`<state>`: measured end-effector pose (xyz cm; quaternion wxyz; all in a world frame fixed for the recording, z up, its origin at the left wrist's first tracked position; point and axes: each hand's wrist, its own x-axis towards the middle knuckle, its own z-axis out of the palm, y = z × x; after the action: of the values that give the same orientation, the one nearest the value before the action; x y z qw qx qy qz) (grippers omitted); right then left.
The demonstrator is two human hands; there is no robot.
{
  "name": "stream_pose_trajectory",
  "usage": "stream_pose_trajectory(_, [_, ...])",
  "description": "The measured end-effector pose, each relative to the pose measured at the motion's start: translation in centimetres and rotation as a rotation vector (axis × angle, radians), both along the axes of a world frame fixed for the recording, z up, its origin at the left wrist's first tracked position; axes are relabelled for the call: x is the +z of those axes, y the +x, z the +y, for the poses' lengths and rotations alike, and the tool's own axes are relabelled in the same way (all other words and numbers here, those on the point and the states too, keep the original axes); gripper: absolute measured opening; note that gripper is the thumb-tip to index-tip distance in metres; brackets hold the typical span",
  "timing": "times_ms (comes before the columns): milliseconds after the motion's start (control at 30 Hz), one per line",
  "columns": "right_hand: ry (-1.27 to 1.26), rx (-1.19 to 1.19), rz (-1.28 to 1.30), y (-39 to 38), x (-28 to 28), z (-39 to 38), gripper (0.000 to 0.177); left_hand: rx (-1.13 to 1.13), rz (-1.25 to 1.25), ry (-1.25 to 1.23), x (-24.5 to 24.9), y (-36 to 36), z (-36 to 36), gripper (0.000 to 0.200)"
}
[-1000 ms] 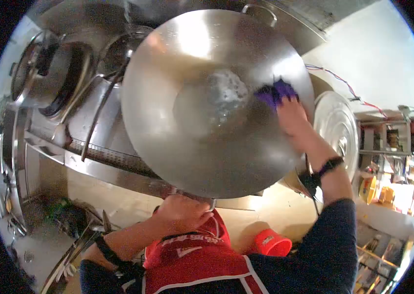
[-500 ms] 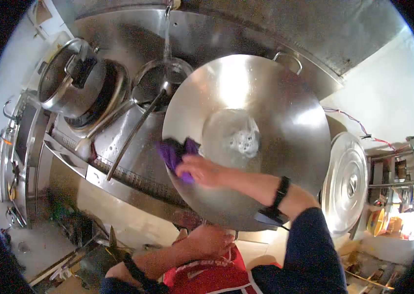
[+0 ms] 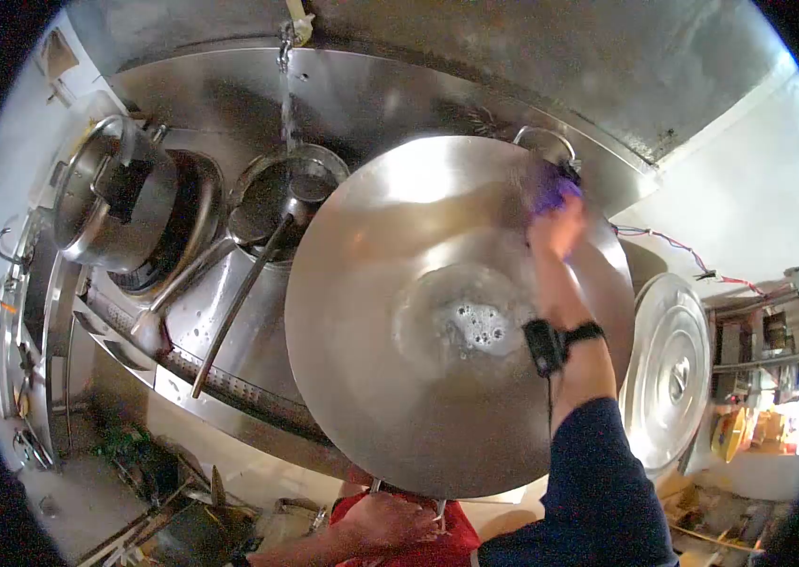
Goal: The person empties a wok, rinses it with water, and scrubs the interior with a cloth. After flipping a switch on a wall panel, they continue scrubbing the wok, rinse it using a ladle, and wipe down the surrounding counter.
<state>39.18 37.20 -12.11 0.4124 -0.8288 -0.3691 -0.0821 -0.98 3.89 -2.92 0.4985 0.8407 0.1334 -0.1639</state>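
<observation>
A large steel wok (image 3: 362,378) fills the middle of the view, with a little foamy water (image 3: 482,327) pooled in its bottom. My right hand (image 3: 558,227), somewhat blurred, is closed on a purple cloth (image 3: 551,192) and presses it to the wok's inner wall at the upper right, near the far loop handle (image 3: 551,132). At the near rim my left hand (image 3: 388,523) is wrapped round the other loop handle, whose two metal ends show on either side of it.
Water runs from a tap (image 3: 285,47) into a pot (image 3: 329,156) holding a long-handled ladle (image 3: 243,302). A lidded pot (image 3: 121,213) stands at left. A round metal lid (image 3: 672,378) leans at right, below hanging wires (image 3: 678,250).
My right hand has carried the purple cloth from the wok's left side across to its upper right wall. My left hand stays by the near rim. The view has shifted slightly.
</observation>
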Motion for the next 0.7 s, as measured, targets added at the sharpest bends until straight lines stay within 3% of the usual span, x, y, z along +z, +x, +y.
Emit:
stream_pose_trajectory(100, [-0.070, -0.234, -0.078, 2.6, 0.5, -6.9, 0.046, 0.157, -0.151, 0.039, -0.4, -0.9, 0.1, 0.036])
stream_pose_trajectory(133, [-0.078, -0.239, -0.085, 3.6, -0.4, -7.4, 0.046, 0.153, -0.156, 0.029, -1.5, -1.1, -0.4, 0.036])
stream_pose_trajectory(200, [-0.010, -0.171, -0.142, 4.5, -2.6, -7.9, 0.054, 0.313, -0.393, -0.020, -3.5, -1.1, -1.0, 0.037])
stream_pose_trajectory(233, [0.040, -0.137, 0.045, 4.5, -3.3, -6.1, 0.054, 0.311, -0.389, -0.023, -3.4, -0.9, -0.7, 0.037])
stream_pose_trajectory(300, [0.845, 0.083, 1.044, 2.4, -4.4, -1.4, 0.049, 0.071, 0.014, 0.032, -0.2, 0.2, 2.1, 0.036])
stream_pose_trajectory(367, [-0.101, 0.163, -0.076, -2.7, -4.2, -0.4, 0.047, 0.100, -0.063, 0.079, -2.1, -0.3, 0.1, 0.035])
stream_pose_trajectory(400, [-0.199, 0.208, -0.111, -4.7, -5.4, 1.2, 0.049, 0.133, -0.144, 0.130, -2.5, -0.5, -0.7, 0.035])
stream_pose_trajectory(433, [-0.107, 0.310, -0.078, -7.5, -7.0, 2.0, 0.049, 0.130, -0.141, 0.126, -1.4, -0.6, -0.5, 0.035])
stream_pose_trajectory(500, [-0.252, 0.445, -0.002, -13.8, -5.6, 1.9, 0.047, 0.016, -0.040, 0.096, 1.1, -0.3, 0.7, 0.033])
stream_pose_trajectory(567, [-0.464, 0.565, 0.230, -19.5, -3.9, -0.6, 0.049, 0.043, -0.123, 0.088, 0.8, -0.5, 0.9, 0.033])
stream_pose_trajectory(633, [-0.565, 0.699, 0.265, -22.9, -4.0, -3.8, 0.051, 0.071, -0.205, 0.080, -0.7, -0.9, 0.6, 0.033])
stream_pose_trajectory(700, [-0.545, 0.874, 0.158, -24.7, -5.9, -8.3, 0.053, 0.105, -0.261, 0.247, -2.0, -0.9, -0.9, 0.035])
